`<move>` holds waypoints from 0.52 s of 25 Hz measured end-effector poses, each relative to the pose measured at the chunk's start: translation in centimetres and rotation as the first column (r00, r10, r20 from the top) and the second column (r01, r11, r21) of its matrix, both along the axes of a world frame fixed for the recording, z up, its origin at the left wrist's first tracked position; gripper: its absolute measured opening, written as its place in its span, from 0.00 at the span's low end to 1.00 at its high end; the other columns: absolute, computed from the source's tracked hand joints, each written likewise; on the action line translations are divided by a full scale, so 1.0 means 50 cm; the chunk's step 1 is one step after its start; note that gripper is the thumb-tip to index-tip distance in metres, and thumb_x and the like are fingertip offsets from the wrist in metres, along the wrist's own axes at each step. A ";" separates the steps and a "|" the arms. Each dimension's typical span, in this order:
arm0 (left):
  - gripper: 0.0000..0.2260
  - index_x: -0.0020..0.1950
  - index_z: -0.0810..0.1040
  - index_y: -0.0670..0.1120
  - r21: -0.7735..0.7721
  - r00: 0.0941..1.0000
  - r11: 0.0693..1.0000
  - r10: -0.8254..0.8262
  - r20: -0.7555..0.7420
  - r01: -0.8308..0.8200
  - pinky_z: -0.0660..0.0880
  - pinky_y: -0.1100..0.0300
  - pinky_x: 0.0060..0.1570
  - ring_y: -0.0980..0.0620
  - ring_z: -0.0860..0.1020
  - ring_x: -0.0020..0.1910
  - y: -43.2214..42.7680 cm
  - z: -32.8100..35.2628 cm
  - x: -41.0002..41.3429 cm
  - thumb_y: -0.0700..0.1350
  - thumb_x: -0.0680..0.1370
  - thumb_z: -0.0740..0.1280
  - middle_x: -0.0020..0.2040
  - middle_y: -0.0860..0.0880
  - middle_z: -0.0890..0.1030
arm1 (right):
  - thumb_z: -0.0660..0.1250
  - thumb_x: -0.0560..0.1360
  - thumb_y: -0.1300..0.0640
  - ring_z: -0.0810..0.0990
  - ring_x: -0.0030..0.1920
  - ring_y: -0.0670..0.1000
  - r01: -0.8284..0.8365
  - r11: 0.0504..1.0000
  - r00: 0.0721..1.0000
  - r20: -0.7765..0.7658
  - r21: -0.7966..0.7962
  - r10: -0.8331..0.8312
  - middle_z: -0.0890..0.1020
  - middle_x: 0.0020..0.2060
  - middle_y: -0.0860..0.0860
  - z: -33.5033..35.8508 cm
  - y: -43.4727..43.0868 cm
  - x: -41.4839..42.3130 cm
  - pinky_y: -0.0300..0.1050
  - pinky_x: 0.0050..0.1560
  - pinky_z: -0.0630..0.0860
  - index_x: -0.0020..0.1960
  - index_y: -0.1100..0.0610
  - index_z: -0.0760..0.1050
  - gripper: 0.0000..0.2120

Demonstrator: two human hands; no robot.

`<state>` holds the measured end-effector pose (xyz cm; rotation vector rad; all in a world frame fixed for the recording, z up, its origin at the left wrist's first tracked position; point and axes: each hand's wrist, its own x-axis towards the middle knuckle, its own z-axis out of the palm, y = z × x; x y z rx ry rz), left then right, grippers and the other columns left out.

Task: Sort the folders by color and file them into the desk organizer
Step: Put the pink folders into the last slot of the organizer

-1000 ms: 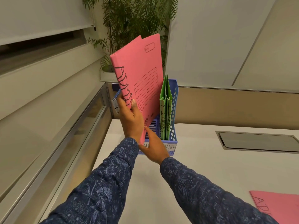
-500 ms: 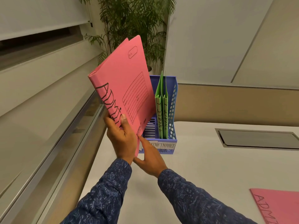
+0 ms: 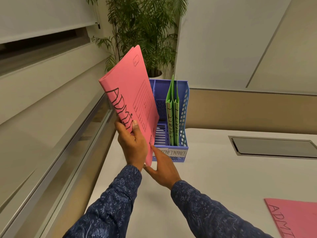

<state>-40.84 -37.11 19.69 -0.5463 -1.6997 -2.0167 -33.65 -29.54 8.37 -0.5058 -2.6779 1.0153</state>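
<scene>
step: filing the pink folder (image 3: 130,100). Greens (image 3: 173,117) are already standing in the organizer's (image 3: 184,107) right slot, above the FINANCE tag (image 3: 176,153), so I reckon pink is the color being dealt with.

where the folder is: up in the air, just left of the organizer and in front of its left side, not in any slot yet.

left hand (image 3: 132,145): gripping the folder low down, thumb on the printed face, fingers wrapped behind.

right hand (image 3: 163,167): fingers pretty much straight, touching the folder's bottom corner right in front of the organizer. More steadying than holding, as far as I can see.

which way it points: long axis is steep but not upright. Top end leans away from the organizer to the left, bottom end aims down at the organizer's front left. Printed face and the ADMIN scrawl face us.

next move, my guess: stand it up straight, swing the bottom edge over the organizer's front lip and drop it into the free slot left of the greens. The tag there is half hidden, only "IN" shows.

left to do: another pink ADMIN folder (image 3: 295,219) lies flat on the desk (image 3: 223,177), well right of the organizer.
</scene>
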 end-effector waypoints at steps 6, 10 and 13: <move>0.19 0.68 0.63 0.52 -0.010 0.998 0.998 -0.064 -0.002 0.064 0.72 0.77 0.52 0.71 0.75 0.57 0.030 0.013 -0.003 0.37 0.81 0.62 0.59 0.65 0.73 | 0.64 0.74 0.34 0.67 0.73 0.50 0.048 0.999 0.999 -0.023 0.014 -0.047 0.65 0.76 0.46 0.004 0.025 0.000 0.51 0.73 0.65 0.79 0.47 0.53 0.40; 0.17 0.63 0.63 0.54 -0.076 0.994 0.991 -0.110 0.028 0.112 0.72 0.77 0.48 0.70 0.76 0.53 0.055 0.027 -0.033 0.37 0.81 0.61 0.55 0.62 0.74 | 0.65 0.76 0.39 0.69 0.70 0.51 0.058 0.998 0.997 -0.046 0.036 -0.056 0.68 0.74 0.48 0.019 0.051 -0.022 0.51 0.71 0.69 0.79 0.51 0.55 0.37; 0.15 0.65 0.65 0.48 -0.138 0.985 0.977 -0.149 0.084 0.160 0.74 0.75 0.50 0.61 0.78 0.53 0.069 0.036 -0.075 0.37 0.80 0.61 0.58 0.52 0.77 | 0.64 0.78 0.45 0.71 0.68 0.53 0.064 0.997 0.997 -0.043 0.045 -0.062 0.70 0.72 0.51 0.035 0.075 -0.043 0.53 0.67 0.72 0.78 0.53 0.56 0.33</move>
